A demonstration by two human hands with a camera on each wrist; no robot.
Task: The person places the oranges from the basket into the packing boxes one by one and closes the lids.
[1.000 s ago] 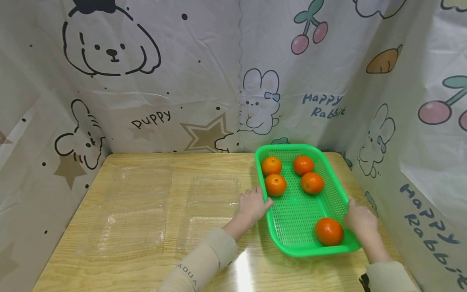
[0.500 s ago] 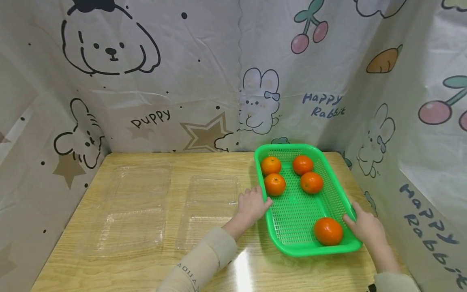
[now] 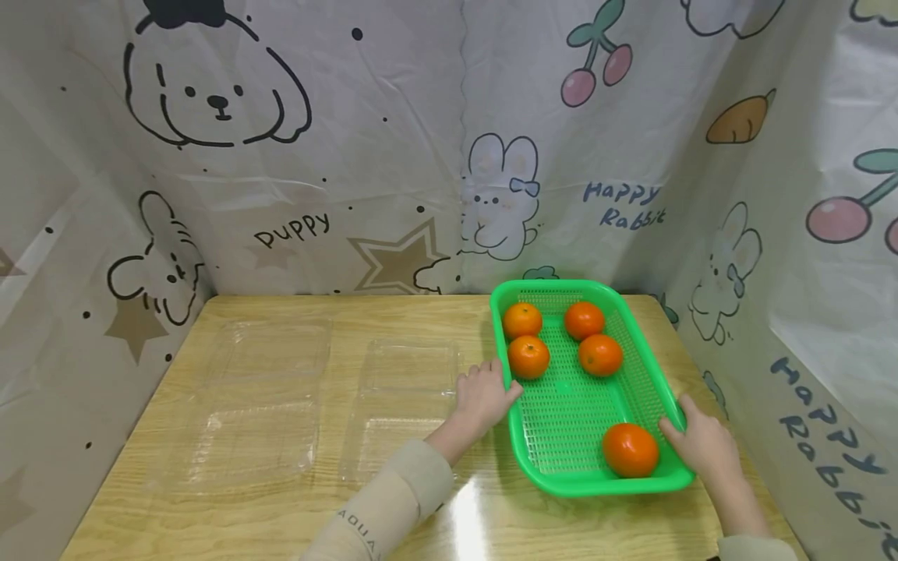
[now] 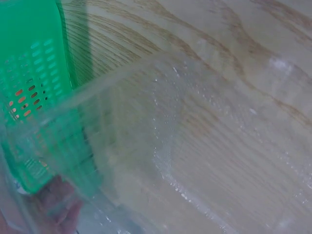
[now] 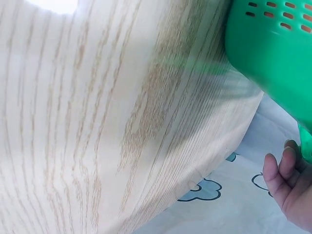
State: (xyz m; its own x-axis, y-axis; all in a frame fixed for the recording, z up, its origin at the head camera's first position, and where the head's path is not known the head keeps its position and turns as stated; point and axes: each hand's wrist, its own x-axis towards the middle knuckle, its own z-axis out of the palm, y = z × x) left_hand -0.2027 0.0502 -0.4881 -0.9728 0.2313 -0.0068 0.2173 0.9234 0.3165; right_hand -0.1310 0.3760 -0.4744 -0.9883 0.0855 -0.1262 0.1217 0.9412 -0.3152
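Note:
A green plastic basket (image 3: 564, 425) with perforated walls stands at the table's right side, holding several oranges. Two oranges (image 3: 529, 357) lie along its left wall, two more (image 3: 599, 355) at the back right, and a larger one (image 3: 631, 450) in the front right corner. My left hand (image 3: 482, 396) grips the basket's left rim, thumb over the edge. On the opposite rim, my right hand (image 3: 705, 444) holds the side, thumb inside; the right wrist view shows its fingers (image 5: 280, 178) curled beside the green wall. In the left wrist view, clear plastic partly veils the left hand (image 4: 58, 207).
Left of the basket, two clear plastic clamshell boxes lie opened out on the wooden table (image 3: 281, 522): a larger box (image 3: 252, 436) at far left and a smaller box (image 3: 400, 428) by my left forearm. Printed curtains (image 3: 393, 156) surround the table's back and sides.
My right hand has shifted along and slightly outward on the right rim, with its thumb now laid over the edge. The left hand, basket and oranges stay nearly in place.

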